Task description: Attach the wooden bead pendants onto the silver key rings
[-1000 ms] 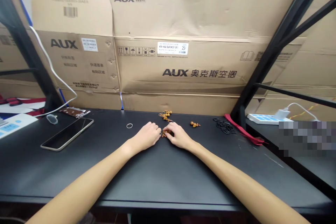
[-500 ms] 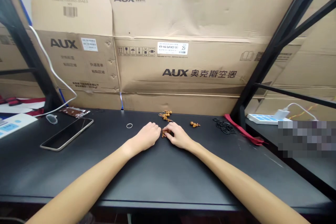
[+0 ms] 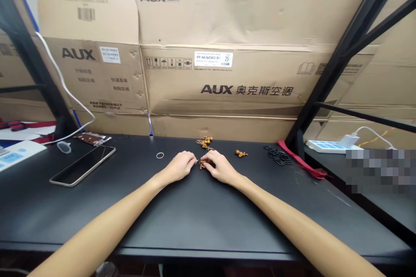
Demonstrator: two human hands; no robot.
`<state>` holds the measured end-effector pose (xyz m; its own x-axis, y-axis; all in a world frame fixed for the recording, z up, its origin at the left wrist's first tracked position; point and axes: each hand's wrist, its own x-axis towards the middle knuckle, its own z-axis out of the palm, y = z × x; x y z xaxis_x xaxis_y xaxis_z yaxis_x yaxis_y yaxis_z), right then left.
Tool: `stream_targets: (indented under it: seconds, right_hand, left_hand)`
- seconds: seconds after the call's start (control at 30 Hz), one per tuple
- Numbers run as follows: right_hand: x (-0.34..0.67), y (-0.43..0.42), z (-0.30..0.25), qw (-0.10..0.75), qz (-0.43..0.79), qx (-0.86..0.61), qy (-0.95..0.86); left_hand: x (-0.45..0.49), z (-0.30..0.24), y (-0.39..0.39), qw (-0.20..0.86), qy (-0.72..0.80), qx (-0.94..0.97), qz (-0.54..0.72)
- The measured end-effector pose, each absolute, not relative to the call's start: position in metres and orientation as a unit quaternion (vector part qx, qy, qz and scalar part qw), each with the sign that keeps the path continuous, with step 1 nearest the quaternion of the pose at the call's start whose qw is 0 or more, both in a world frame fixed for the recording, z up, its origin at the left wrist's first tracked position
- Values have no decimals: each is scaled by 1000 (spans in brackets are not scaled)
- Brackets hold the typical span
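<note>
On the black surface (image 3: pixel 208 220), the right hand (image 3: pixel 221 169) is closed on small wooden beads (image 3: pixel 203 165), and the left hand (image 3: pixel 180 167) is just beside them with fingers together; I cannot tell if it holds something. More beads (image 3: pixel 204 142) lie farther ahead, and a small ring (image 3: pixel 160 155) lies to the left.

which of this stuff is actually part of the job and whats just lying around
Part of the work:
left hand
right hand
small brown beads at the right hand's fingertips
brown bead cluster
separate brown bead piece

Lying about:
metal ring
black rings
phone
red strap
AUX cartons
</note>
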<state>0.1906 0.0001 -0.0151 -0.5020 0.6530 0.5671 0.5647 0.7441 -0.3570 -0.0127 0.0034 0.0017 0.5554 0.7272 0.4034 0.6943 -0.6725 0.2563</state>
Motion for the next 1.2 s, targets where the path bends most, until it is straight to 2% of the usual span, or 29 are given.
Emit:
stream_targets:
  seconds: [0.17, 0.3, 0.83, 1.2]
  right_hand:
    - [190, 0, -15, 363, 64, -351, -861]
    - [190, 0, -15, 374, 66, -348, -857]
    - [188, -2, -15, 374, 83, -344, -857]
    - [188, -1, -17, 382, 89, -358, -847]
  left_hand:
    - [-13, 6, 2, 133, 415, 855, 281]
    - [-13, 8, 0, 172, 421, 843, 286]
    - [-15, 9, 1, 251, 412, 825, 295]
    - [-17, 10, 3, 266, 390, 831, 293]
